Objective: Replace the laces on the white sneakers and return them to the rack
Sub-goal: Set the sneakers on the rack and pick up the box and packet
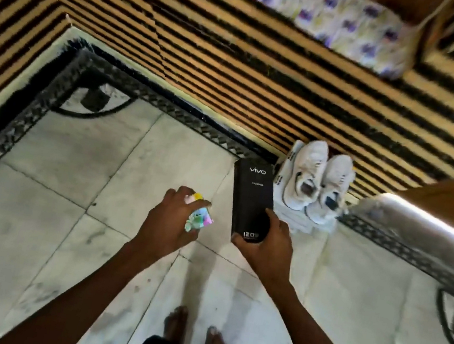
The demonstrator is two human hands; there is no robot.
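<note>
Bare feet [175,326] on marble floor [57,233]. Left hand [171,219] fingers clench small pastel packet [199,217]; right hand [266,248] fingers grasp black cardboard box [252,194]. White sneakers [319,182] on low white rack [297,223], untouched. Likely setup; next, free hands, fetch sneakers.

Showing dim, warm indoor light. Glaring hard along shiny ledge [429,221] at right. Washing out white sneakers [318,182], softening detail. Casting faint soft shadow onto marble floor [57,233] at centre. Smearing floral cloth [337,18] at top with motion blur. Bowing striped wall [236,76] lines toward edges.
</note>
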